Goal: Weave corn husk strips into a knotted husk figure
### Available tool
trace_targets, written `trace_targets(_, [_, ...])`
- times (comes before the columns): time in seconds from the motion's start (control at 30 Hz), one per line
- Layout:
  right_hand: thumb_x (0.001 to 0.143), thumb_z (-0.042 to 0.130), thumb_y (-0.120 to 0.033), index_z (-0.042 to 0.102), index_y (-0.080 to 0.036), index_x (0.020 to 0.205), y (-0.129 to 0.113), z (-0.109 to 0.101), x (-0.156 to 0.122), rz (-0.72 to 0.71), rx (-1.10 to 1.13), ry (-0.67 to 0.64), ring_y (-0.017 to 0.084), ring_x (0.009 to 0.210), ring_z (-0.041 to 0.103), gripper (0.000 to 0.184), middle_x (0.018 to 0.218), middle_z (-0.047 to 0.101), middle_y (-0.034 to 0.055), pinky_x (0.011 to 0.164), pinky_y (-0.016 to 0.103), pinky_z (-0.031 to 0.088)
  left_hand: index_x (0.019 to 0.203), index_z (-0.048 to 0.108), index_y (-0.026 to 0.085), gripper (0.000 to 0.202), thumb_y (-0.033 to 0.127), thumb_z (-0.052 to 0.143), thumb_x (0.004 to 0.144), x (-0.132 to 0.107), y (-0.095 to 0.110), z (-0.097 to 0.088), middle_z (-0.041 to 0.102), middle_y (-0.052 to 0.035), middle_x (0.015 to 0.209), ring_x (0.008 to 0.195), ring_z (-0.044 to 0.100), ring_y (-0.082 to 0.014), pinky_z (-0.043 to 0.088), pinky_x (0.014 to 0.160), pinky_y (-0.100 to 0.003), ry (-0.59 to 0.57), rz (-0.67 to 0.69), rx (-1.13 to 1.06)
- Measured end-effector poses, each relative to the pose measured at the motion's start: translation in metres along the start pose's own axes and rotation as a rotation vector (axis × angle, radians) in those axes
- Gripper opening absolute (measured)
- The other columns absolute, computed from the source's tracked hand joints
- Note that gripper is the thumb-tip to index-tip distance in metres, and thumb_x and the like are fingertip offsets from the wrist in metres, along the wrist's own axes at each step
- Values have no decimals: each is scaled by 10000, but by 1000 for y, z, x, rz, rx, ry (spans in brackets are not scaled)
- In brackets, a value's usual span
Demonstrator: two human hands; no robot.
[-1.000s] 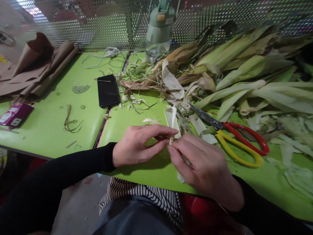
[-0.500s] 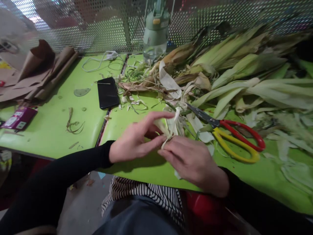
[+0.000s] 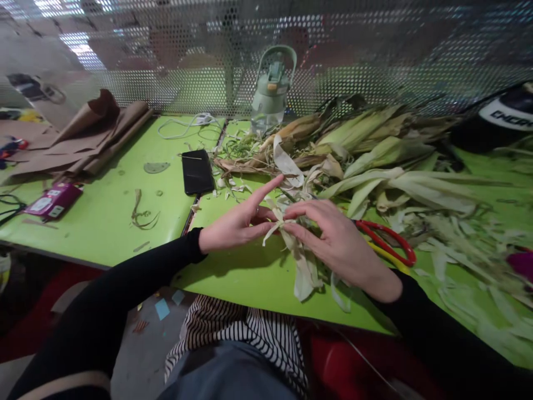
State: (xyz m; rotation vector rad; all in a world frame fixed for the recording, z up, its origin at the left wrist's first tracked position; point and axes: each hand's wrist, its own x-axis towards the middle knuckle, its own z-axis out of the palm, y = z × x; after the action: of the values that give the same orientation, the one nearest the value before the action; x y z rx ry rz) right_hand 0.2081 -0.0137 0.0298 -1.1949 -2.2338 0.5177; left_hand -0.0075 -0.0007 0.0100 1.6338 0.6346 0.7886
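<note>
Both of my hands meet over the near middle of the green table (image 3: 104,222). My left hand (image 3: 235,222) pinches the top of a pale strip of corn husk (image 3: 300,261) with thumb and middle fingers, its index finger stretched out. My right hand (image 3: 337,239) pinches the same husk strip from the right, fingers partly spread. The strip hangs down toward the table's front edge. Red and yellow scissors (image 3: 389,244) lie just right of my right hand, partly hidden by it.
A big heap of corn husks (image 3: 395,161) fills the back right. A black phone (image 3: 197,171), white cable (image 3: 183,125) and green water bottle (image 3: 271,91) stand behind my hands. Brown paper (image 3: 91,139) and a purple packet (image 3: 52,201) lie at the left. A perforated metal screen (image 3: 375,55) closes the back.
Both hands have lifted and moved away from me with the husk strip. My left index finger has stretched out. The view has tipped up and shifted.
</note>
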Motion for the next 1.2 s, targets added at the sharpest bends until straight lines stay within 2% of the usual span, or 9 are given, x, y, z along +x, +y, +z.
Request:
trace_targets(0.07, [958,532,-485,598,-224,902,1,-2,5,61,65,-72,197,794,622,275,857,670,25,727,352,481,1549,195,203,739,201,578,917,1,-1,0,662,-76,1018,783,629,-121,529,702,-249,94,26,67])
trace_targets(0.17, [959,538,-470,562,-225,882,3,1,11,102,158,-2,153,675,567,259,776,619,-7,625,296,434,1338,437,186,523,280,657,873,4,1,-2,570,-123,1284,875,652,-129,554,728,-257,378,51,135])
trace_targets(0.23, [955,557,-439,559,-223,885,5,5,14,89,161,87,148,677,558,227,780,613,-6,628,289,430,1134,531,148,324,355,619,901,6,4,-5,605,-106,1194,882,652,-136,554,748,-270,444,3,149])
trace_targets(0.4, [974,527,-375,580,-218,909,6,13,17,9,169,78,167,744,612,179,842,654,21,669,299,464,891,632,127,383,497,542,930,13,9,-12,632,-21,815,730,580,-115,475,700,-257,160,-170,246])
trace_targets(0.57, [971,540,-343,572,-210,921,10,14,15,-12,153,79,172,769,644,146,852,670,27,694,296,491,845,629,131,315,404,519,959,21,-4,-9,628,-12,759,674,562,-109,430,630,-231,64,-148,393])
trace_targets(0.7, [997,482,-413,561,-203,840,14,16,9,-31,41,46,161,628,615,274,749,663,26,565,279,454,946,632,140,219,269,460,988,16,-12,-1,680,-42,823,691,596,-126,437,625,-241,176,139,878])
trace_targets(0.87, [1027,419,-340,578,-197,831,19,20,0,-324,-307,160,187,641,619,290,718,666,52,599,311,448,948,605,171,224,194,391,1012,5,-16,6,683,-24,787,667,613,-134,462,612,-251,258,493,1257])
trace_targets(1.0, [990,508,-256,622,-198,840,20,19,-3,-425,-392,144,197,661,632,198,702,673,53,614,320,460,891,568,164,274,279,359,1025,2,-16,10,648,-28,734,594,564,-135,410,539,-267,228,439,1274])
trace_targets(1.2, [925,575,-178,554,-235,728,9,12,-4,-456,-394,139,182,573,541,207,594,575,7,551,327,397,855,504,174,272,196,288,1018,-4,-4,13,541,9,644,507,403,-117,271,480,-271,9,293,1196])
